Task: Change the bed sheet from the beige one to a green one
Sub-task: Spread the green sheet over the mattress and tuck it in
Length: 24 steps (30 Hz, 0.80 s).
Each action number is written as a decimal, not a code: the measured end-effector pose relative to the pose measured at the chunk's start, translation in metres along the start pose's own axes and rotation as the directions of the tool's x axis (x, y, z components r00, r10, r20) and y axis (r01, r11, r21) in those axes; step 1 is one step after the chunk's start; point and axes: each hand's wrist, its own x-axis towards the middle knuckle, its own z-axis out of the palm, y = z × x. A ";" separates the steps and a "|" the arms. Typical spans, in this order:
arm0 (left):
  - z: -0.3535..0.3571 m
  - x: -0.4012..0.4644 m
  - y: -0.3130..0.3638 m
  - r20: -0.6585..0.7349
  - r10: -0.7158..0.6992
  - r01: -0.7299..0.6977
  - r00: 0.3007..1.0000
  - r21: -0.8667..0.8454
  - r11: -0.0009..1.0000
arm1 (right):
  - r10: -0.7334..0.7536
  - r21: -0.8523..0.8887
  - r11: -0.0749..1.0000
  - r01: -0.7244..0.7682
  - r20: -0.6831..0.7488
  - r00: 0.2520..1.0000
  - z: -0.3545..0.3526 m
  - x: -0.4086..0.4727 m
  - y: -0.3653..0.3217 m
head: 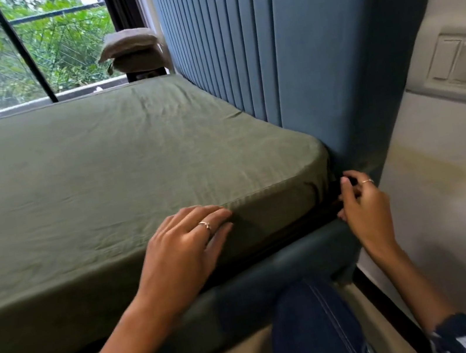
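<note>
Blue headboard (310, 40) upper right; green sheet (101, 173) covers mattress, left grip (187, 242) flat on its edge, right grip (358, 198) curled at the corner, hold unclear.

left hand (185, 246) flat on green sheet (95, 174) | right hand (364, 203) at mattress corner, fingers curled
</note>
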 end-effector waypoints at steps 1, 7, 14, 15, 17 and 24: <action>0.003 -0.003 -0.009 -0.035 0.025 -0.023 0.999 0.069 0.997 | -0.003 -0.003 1.000 0.003 -0.007 1.000 0.004 0.004 -0.004; 0.040 0.004 -0.013 -0.130 0.054 -0.032 0.990 0.166 0.986 | 0.098 -0.007 0.995 -0.098 -0.003 0.995 0.032 0.007 -0.011; 0.069 0.009 -0.009 -0.234 0.044 -0.034 0.971 0.049 0.998 | 0.085 -0.100 0.989 -0.109 -0.218 0.972 0.039 0.017 -0.027; 0.074 0.009 -0.007 -0.244 0.053 -0.040 0.968 0.058 0.997 | 0.111 -0.084 0.988 -0.131 -0.213 0.971 0.038 0.018 -0.025; 0.084 0.007 -0.005 -0.279 0.079 -0.056 0.957 0.088 0.995 | 0.232 0.073 0.972 -0.225 -0.124 0.965 0.038 0.019 -0.013; 0.102 0.010 -0.010 -0.252 0.198 -0.167 0.947 0.138 0.976 | 0.459 0.402 0.771 -0.494 0.185 0.869 0.066 0.030 -0.007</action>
